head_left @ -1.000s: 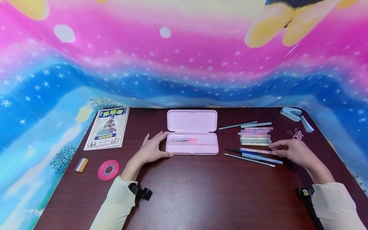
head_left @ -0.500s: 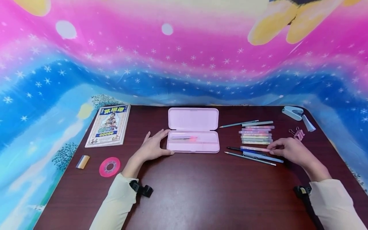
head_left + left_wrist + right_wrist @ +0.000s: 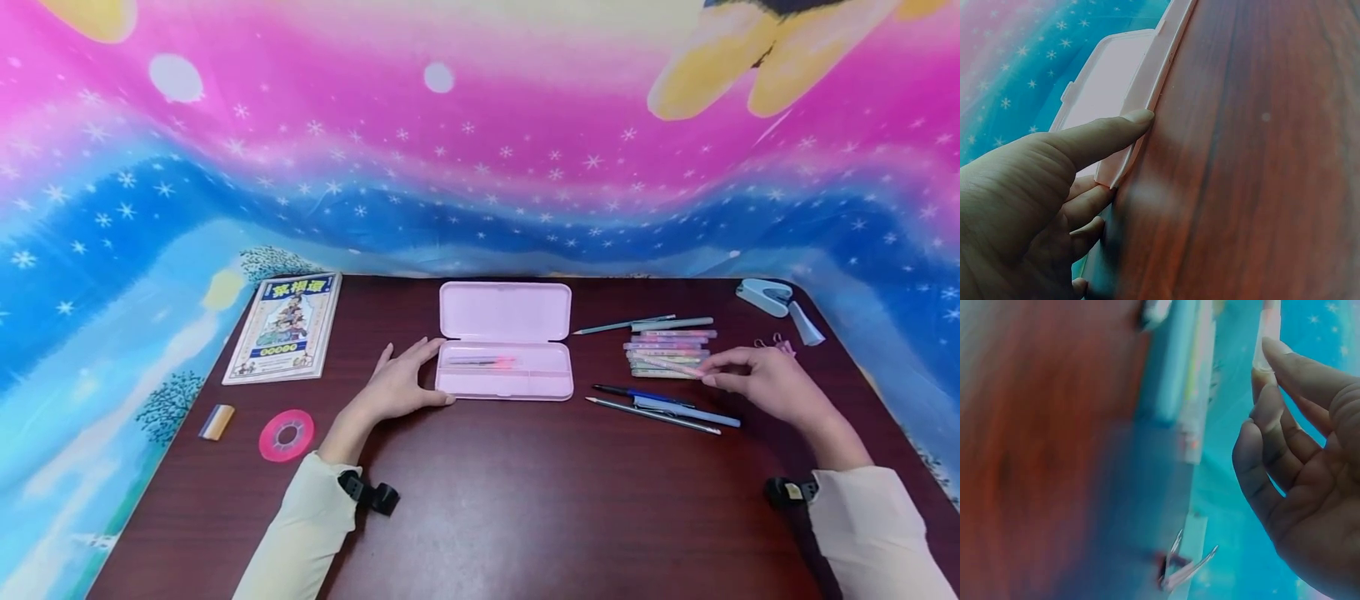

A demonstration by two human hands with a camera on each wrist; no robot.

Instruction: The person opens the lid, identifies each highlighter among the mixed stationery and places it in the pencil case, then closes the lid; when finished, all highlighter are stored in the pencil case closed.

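Note:
An open pink pencil case [image 3: 549, 384] lies on the table with a few pens [image 3: 480, 362] in its long compartment. My left hand [image 3: 399, 385] grips the case's left end; in the left wrist view the thumb [image 3: 1113, 134] lies on its front edge and the fingers are at the end. Between thumb and fingertips my right hand [image 3: 776, 387] pinches a slim clear pen with a pinkish barrel [image 3: 1267, 340], raised off the table. In the head view it overlaps the row of pastel pens [image 3: 670, 335]. Nearer the front lie a blue pen [image 3: 693, 413], a dark pen and a pencil [image 3: 652, 417].
Behind the pastel row are another pencil [image 3: 622, 325] and a grey-green pen [image 3: 678, 323]. A stapler [image 3: 763, 297] and a pink binder clip [image 3: 1175, 575] are at the right. To the left lie a book [image 3: 283, 329], an eraser [image 3: 217, 422] and a pink tape roll [image 3: 286, 435].
My right hand has lifted the pinkish pen from beside the dark pen and moved it slightly back, toward the pastel row. The left hand stays on the pencil case.

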